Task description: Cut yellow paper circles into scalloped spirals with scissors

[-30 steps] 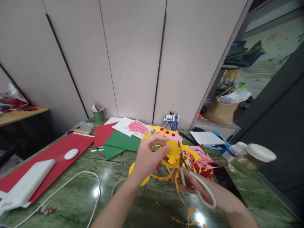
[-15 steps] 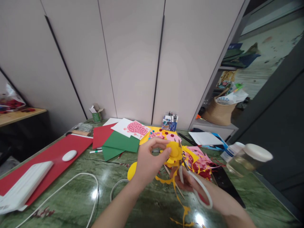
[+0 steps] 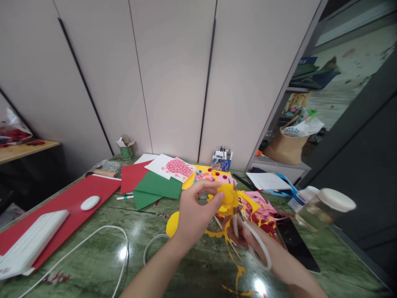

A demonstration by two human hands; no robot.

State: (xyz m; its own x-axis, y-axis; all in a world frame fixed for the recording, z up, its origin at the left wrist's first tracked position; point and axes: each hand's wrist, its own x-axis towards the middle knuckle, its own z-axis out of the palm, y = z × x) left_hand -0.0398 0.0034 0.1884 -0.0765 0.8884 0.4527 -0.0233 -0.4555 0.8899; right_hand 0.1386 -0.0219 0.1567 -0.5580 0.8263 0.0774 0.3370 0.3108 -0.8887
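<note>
Between the thumb and fingers of my left hand (image 3: 197, 209) is a yellow piece of paper (image 3: 229, 196) with a scalloped edge. My right hand (image 3: 248, 236) grips a pair of scissors with white handles (image 3: 263, 248), the blades against the paper's right side and partly hidden. A thin scalloped yellow paper strip (image 3: 238, 275) dangles below the hands. Left of my wrist lies a yellow paper disc (image 3: 172, 223), partly covered. Behind my right hand is a heap of pink, red and yellow paper scraps (image 3: 263, 213).
Green sheets (image 3: 159, 186) and a card with pink dots (image 3: 172, 166) lie behind. A red mat (image 3: 65, 219) carries a keyboard (image 3: 34, 242) and mouse (image 3: 90, 203). A white cable (image 3: 127, 248) crosses the left. A lidded jar (image 3: 325, 209) and black tablet (image 3: 296, 242) stand right.
The scissors have shifted slightly left and their handles look closer together. The yellow piece has turned slightly in my left hand, which otherwise stays in place.
</note>
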